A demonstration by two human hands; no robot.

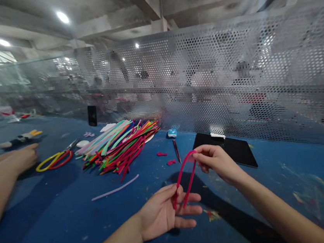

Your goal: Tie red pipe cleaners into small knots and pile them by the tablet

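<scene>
A pink pipe cleaner [180, 173] is doubled into an arch above the tabletop [58, 215], well out from its back edge: the right hand [214, 158] pinches the bend, while the left hand [163, 213], palm up, nips one leg between thumb and forefinger, its other fingers spread. The fold is made, but the legs hang apart, untwisted. Nearer the back edge lie two small pink shapes [171, 162], seemingly finished, and a big heap of pipe cleaners [123, 145], seemingly unworked.

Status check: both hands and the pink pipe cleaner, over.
Right hand pinches arched pink pipe cleaner at its bend. Left hand pinches one leg near its end. In the way: nothing seen; dark tablet lies beyond right hand.
</scene>
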